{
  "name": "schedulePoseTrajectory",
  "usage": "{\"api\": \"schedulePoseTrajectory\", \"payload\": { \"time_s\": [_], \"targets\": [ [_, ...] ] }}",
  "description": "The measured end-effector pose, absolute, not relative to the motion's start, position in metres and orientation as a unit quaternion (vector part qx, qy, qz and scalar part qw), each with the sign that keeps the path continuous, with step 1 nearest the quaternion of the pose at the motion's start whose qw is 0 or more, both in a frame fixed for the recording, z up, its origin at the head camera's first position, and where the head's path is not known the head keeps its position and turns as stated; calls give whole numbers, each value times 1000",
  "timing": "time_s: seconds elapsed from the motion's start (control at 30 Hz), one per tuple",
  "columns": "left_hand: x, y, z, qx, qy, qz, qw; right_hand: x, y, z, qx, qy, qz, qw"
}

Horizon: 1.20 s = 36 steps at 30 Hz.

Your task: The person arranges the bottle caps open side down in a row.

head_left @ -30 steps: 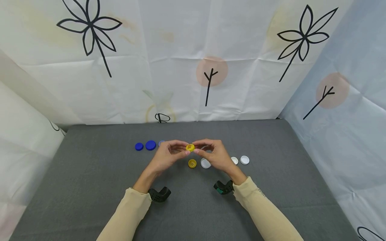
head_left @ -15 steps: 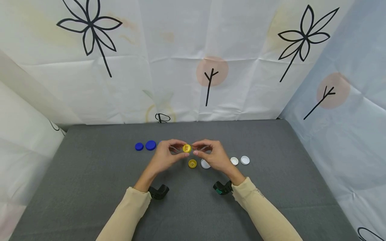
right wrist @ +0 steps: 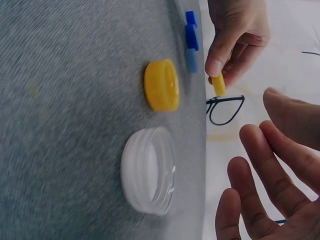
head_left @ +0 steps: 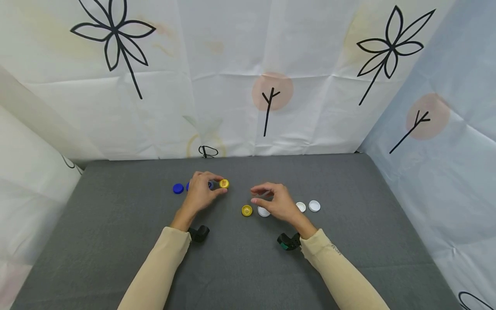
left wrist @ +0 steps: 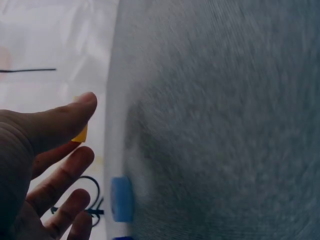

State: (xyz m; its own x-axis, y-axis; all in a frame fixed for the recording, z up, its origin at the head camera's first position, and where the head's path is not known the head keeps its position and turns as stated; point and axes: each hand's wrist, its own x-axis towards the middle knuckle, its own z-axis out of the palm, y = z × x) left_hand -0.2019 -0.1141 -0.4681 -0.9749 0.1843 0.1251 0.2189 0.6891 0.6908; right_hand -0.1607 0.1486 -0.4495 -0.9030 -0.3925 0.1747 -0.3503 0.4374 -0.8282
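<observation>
My left hand (head_left: 199, 191) pinches a yellow bottle cap (head_left: 224, 184) between thumb and forefinger, with lettering on its top. It is held above the table, just right of the blue caps; in the left wrist view the thumb (left wrist: 75, 112) hides most of the held cap (left wrist: 80, 135). My right hand (head_left: 280, 202) hovers with fingers loosely bent and nothing between them. Below its fingers, a second yellow cap (right wrist: 162, 85) and a white cap (right wrist: 145, 170) lie on the grey cloth, the white one partly covered by the hand in the head view.
A dark blue cap (head_left: 178, 188) lies left of the left hand, which partly covers another beside it. A lighter blue cap (left wrist: 121, 199) lies close by. Two white caps (head_left: 301, 206) (head_left: 314, 206) lie beyond the right wrist. A printed white curtain (head_left: 232, 107) stands behind the grey table (head_left: 128, 224).
The right hand has let go of the yellow cap, which both hands held between them. The left hand has carried it left toward the blue caps; the right hand has stayed nearly in place.
</observation>
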Motion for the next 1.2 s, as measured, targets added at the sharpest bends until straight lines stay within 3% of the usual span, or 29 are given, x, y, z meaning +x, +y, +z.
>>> {"api": "schedulePoseTrajectory", "payload": {
  "time_s": [0.67,0.83,1.07,1.2],
  "targets": [
    [-216,-120,-481,-96,-943,-319,-14,-161,153,-462,-231,892,-385,53],
    [-212,-118,-478,-97,-944,-316,-3,-162,152,-466,-227,897,-374,61],
    [-196,-106,-468,-141,-935,-323,42,-162,151,-471,-237,904,-352,53],
    [-184,-96,-470,-184,-912,-366,24,-162,150,-474,-242,906,-345,51]
  ]
}}
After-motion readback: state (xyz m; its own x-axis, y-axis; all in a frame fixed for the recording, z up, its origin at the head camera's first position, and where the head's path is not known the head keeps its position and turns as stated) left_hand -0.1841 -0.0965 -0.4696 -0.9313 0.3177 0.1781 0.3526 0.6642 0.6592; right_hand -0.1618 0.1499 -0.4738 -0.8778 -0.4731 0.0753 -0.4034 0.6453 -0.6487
